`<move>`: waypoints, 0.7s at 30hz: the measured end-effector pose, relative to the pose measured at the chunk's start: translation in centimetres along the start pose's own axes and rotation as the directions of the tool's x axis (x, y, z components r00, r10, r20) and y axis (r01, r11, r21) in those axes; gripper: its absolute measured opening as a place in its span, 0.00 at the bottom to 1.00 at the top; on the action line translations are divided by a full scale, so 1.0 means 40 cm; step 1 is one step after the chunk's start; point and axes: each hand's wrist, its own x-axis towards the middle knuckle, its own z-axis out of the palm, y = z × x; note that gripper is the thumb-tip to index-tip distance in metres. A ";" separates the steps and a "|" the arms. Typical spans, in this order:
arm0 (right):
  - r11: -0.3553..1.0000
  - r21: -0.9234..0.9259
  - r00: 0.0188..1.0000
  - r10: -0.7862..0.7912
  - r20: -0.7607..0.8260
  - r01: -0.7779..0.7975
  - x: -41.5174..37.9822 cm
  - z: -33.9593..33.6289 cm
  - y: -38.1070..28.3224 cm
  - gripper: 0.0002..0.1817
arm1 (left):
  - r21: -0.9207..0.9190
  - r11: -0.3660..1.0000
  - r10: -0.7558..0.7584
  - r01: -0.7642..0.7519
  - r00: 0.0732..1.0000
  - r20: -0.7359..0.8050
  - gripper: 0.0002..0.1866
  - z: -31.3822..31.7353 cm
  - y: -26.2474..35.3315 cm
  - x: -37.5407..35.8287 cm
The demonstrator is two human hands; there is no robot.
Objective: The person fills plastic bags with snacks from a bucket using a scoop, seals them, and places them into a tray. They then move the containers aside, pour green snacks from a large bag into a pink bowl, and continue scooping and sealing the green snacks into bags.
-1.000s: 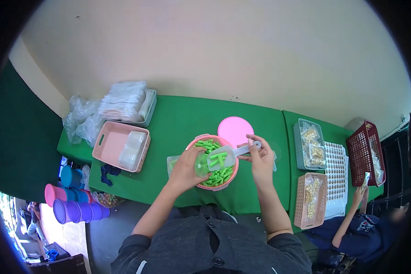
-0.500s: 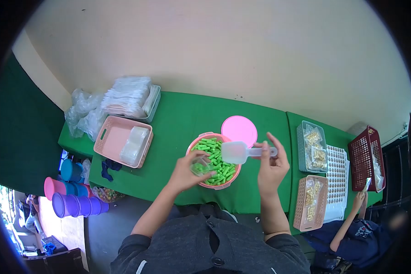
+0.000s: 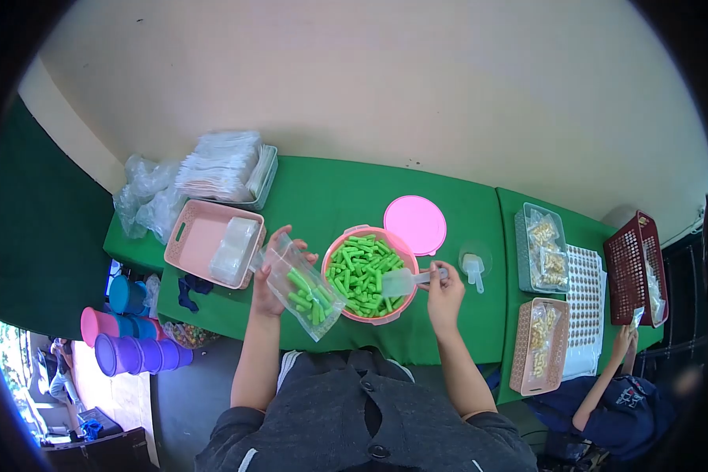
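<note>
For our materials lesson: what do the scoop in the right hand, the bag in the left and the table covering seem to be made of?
Scoop: probably smooth, translucent plastic, judging by its cloudy, whitish look.
Bag: thin, clear, glossy plastic film, it seems; green pieces show through and its surface catches the light.
Table covering: matt, perhaps cloth, since it shows little shine; the weave is too small to confirm.

Dark grey shirt, short sleeves, dark buttons

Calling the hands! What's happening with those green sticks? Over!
Left hand gripping clear bag, green sticks inside. Right hand holding scoop over pink tub of more sticks. Pink lid beside tub, not covering it.
</note>
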 end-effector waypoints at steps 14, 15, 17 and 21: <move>0.968 -0.071 0.970 -0.238 0.049 0.241 -0.034 0.027 -0.031 0.07 | 0.229 0.973 0.017 -0.004 0.998 -0.054 0.42 0.011 0.006 0.000; 0.968 -0.072 0.970 -0.237 0.050 0.240 -0.023 0.010 -0.051 0.07 | 0.244 0.970 0.023 -0.006 0.997 -0.068 0.42 0.009 0.008 -0.002; 0.955 -0.175 0.952 -0.196 0.235 0.240 -0.004 -0.015 -0.078 0.06 | 0.257 0.966 0.030 -0.007 0.996 -0.084 0.42 0.003 0.010 -0.004; 0.968 -0.193 0.940 -0.092 0.327 0.162 -0.003 0.002 0.019 0.06 | 0.224 0.975 0.032 -0.016 0.997 -0.070 0.43 -0.003 0.001 0.000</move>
